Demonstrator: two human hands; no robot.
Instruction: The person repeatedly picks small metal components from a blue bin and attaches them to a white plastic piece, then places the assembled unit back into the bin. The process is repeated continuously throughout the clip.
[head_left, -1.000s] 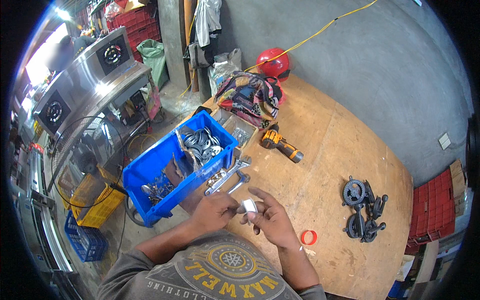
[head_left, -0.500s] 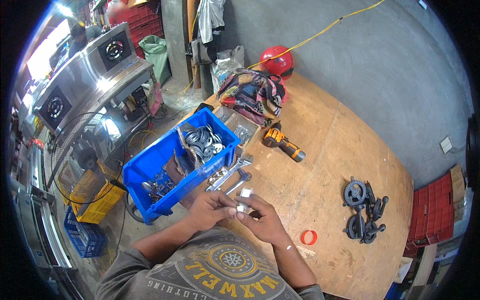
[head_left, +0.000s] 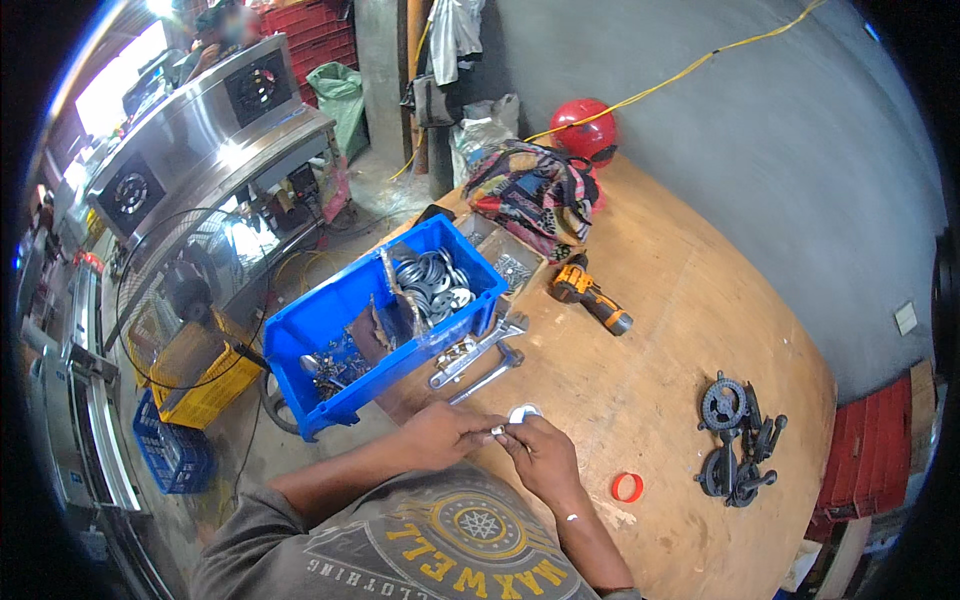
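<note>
Right hand (head_left: 547, 458): grip clamped on white spool (head_left: 524, 411), rim showing beyond the fingers. Left hand (head_left: 442, 436): grip pinched on small pale piece (head_left: 498, 430), right fingers meeting it. Both at wooden surface (head_left: 600, 395), near edge; red ring (head_left: 616, 488) to the right.

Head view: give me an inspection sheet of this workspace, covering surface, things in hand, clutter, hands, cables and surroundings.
Surface: wooden table, marked and scuffed.
Things in hand: white round piece, partly hidden; small pale piece at the fingertips.
Clutter: blue bin of metal parts, wrenches, orange-black drill, red ring, black parts, patterned bag.
Hands: left hand and right hand meet at the small pale piece; right fingers closed on the white round piece; left grip unclear.
Cables: yellow cable slanting across the grey wall.
Surroundings: caged fan, yellow crate, steel stove, red crates.
</note>
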